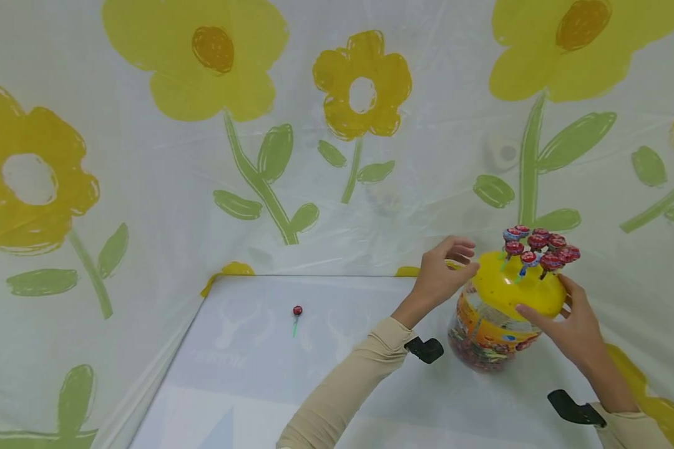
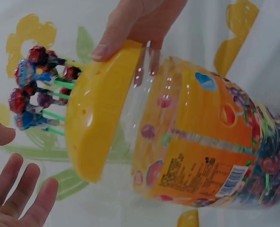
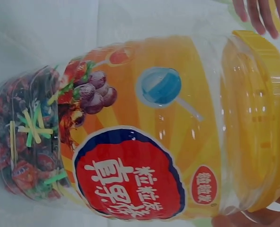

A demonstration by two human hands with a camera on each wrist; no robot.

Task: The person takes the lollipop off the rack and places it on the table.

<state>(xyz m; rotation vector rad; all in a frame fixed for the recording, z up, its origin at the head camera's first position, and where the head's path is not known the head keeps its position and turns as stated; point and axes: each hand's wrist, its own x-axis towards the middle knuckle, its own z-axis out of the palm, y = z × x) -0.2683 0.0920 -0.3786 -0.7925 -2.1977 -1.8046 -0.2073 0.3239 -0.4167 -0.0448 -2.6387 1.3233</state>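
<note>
A clear plastic jar [image 1: 491,330] with an orange printed label [image 3: 130,123] stands at the right of the table, wrapped lollipops [image 2: 272,163] heaped in its lower part. On top is a yellow lid [image 1: 519,293], tilted in the left wrist view, with clear jar neck showing below it. Several lollipops [image 1: 538,242] stand upright in the lid, heads up. My right hand [image 1: 578,327] grips the lid's right side, thumb at its near edge. Just left of the lid, my left hand [image 1: 440,271] is held with fingers spread and nothing in them.
One loose lollipop [image 1: 297,310] with a green stick lies on the white table [image 1: 230,374], left of the jar. A white curtain [image 1: 427,174] with printed yellow flowers hangs behind the table and along its sides.
</note>
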